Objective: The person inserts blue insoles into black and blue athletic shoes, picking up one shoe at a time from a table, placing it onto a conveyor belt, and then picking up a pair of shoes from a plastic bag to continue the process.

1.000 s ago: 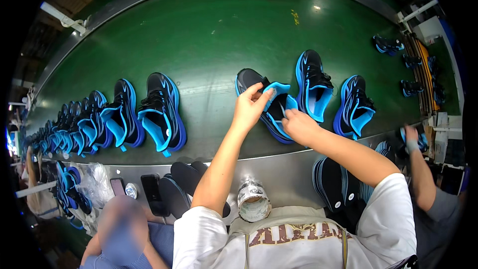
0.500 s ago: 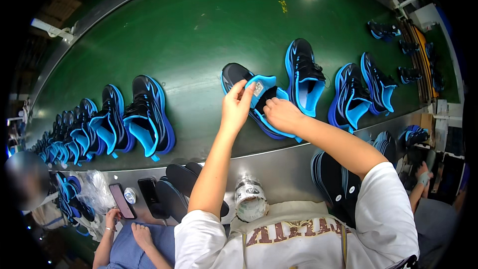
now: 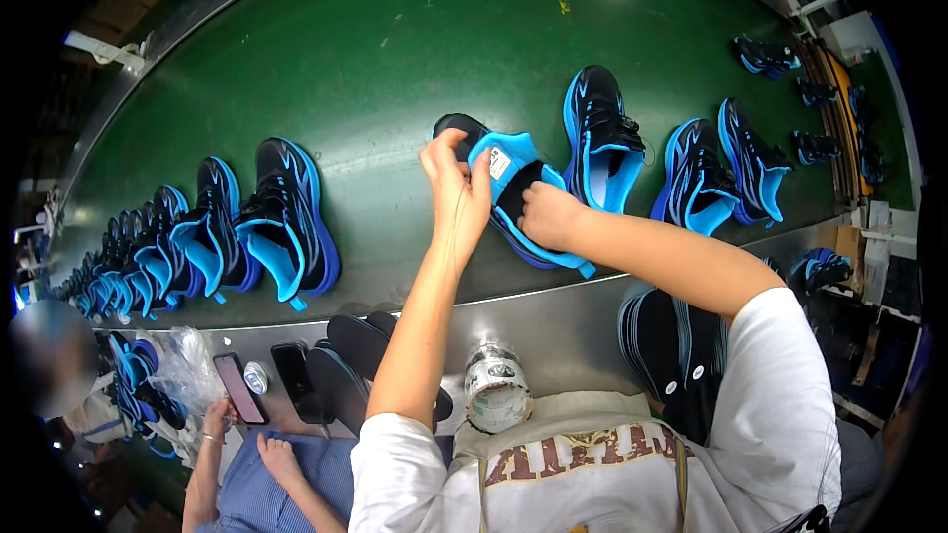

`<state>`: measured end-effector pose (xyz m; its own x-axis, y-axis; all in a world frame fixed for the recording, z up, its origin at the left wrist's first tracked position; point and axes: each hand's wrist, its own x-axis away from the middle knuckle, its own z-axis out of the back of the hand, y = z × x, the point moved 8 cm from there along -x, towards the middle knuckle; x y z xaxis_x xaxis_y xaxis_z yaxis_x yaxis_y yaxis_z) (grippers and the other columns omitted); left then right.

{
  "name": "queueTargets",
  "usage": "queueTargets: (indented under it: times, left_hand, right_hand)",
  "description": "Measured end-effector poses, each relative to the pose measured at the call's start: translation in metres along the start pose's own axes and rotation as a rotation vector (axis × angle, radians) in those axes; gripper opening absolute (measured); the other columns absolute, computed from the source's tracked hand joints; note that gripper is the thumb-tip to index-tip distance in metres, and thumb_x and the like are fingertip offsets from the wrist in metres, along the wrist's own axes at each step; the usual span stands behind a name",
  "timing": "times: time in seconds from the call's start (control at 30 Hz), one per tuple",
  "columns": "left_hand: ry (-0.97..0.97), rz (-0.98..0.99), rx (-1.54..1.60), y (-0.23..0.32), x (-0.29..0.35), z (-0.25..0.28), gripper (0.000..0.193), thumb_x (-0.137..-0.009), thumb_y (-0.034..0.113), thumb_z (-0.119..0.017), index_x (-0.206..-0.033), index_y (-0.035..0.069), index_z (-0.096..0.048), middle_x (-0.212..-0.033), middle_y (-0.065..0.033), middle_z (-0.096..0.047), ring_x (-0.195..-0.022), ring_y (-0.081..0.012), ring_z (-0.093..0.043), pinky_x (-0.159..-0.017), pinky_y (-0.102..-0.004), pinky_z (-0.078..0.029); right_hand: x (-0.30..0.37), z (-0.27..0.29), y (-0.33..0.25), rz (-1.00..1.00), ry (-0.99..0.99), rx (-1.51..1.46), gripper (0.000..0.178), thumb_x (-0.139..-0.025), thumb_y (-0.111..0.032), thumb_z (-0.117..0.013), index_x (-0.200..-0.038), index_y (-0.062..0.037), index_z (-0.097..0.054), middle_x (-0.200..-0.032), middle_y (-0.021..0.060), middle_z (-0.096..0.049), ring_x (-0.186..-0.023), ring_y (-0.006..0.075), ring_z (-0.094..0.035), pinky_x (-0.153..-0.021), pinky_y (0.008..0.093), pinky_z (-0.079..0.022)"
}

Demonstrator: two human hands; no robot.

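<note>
A black and bright-blue sneaker (image 3: 533,255) lies slanted on the green work surface, toe pointing away and to the left. My left hand (image 3: 456,192) is closed on its blue tongue (image 3: 515,148), pulling it aside so that a white label (image 3: 500,162) shows. The fingers of my right hand (image 3: 549,215) curl down into the shoe's opening, over something black, perhaps an insole. Their tips are hidden, so what they grip cannot be made out. Just right of my right hand, a matching sneaker (image 3: 595,104) stands with its opening toward me.
A row of similar sneakers (image 3: 286,207) runs off leftward; another pair (image 3: 691,173) stands right. Along the metal edge (image 3: 563,321) lie black insoles (image 3: 652,341), a tape-like roll (image 3: 497,385) and a dark phone (image 3: 296,380). At lower left, a co-worker's hand (image 3: 219,415) touches another phone (image 3: 240,387).
My left fingers have shifted on the tongue, and more of the white label shows. The right hand stays in the shoe's opening. A co-worker's hand at far right is gone from view.
</note>
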<state>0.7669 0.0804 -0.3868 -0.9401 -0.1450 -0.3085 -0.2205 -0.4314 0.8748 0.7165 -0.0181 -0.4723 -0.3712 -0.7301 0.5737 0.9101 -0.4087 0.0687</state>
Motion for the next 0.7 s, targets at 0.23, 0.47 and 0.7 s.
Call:
queueTargets:
  times: [0.23, 0.47, 0.7]
  left_hand:
    - [-0.344, -0.034, -0.163, 0.014, 0.004, -0.027, 0.034, -0.068, 0.002, -0.064, -0.096, 0.001, -0.044, -0.109, -0.0209, -0.038, -0.09, -0.0397, -0.051, -0.073, -0.041, -0.045]
    - [-0.359, -0.211, -0.226, 0.027, 0.01, -0.012, 0.03, -0.069, 0.001, -0.065, -0.09, 0.003, -0.043, -0.104, -0.0187, -0.041, -0.079, -0.0374, -0.053, -0.065, -0.0387, -0.046]
    - [-0.24, -0.599, -0.77, 0.087, 0.045, -0.011, 0.02, -0.067, 0.011, -0.066, -0.079, 0.005, -0.051, -0.096, -0.0171, -0.052, -0.071, -0.0245, -0.057, -0.057, -0.0346, -0.042]
  right_hand:
    - [0.047, 0.016, -0.01, -0.064, -0.417, -0.463, 0.062, -0.082, -0.042, -0.022, -0.092, 0.0018, -0.065, -0.099, 0.0168, -0.061, -0.109, 0.0228, -0.049, -0.106, 0.043, 0.006]
    - [0.125, 0.041, -0.016, -0.268, 0.932, -0.533, 0.024, -0.071, -0.017, -0.062, -0.088, 0.0, -0.059, -0.087, 0.01, -0.053, -0.087, 0.025, -0.051, -0.087, 0.0408, -0.036]
    - [0.159, -0.002, -0.052, -0.484, 1.1, -0.776, 0.026, -0.069, -0.002, -0.063, -0.095, -0.0013, -0.058, -0.096, 0.0101, -0.052, -0.091, 0.028, -0.051, -0.078, 0.0356, -0.044]
